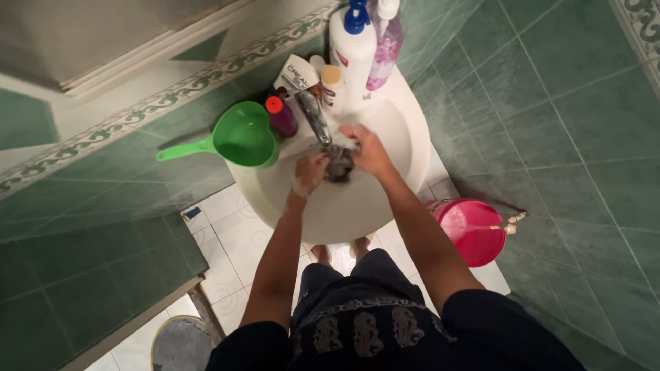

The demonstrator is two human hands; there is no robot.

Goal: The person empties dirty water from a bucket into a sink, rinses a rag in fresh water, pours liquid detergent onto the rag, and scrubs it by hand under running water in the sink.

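I stand at a white washbasin (405,154) and look down into it. My left hand (309,173), covered in foam, and my right hand (366,148) both grip a dark wet cloth (338,163) held between them, just below the chrome tap (314,117). The cloth is soapy and mostly hidden by my fingers. Both arms reach forward over the basin's front rim.
A green scoop with a long handle (237,137) rests on the basin's left edge. Several bottles stand at the back, among them a tall white one (352,55) and a purple one (386,45). A pink bucket (471,231) sits on the floor at right. Green tiled walls close in on both sides.
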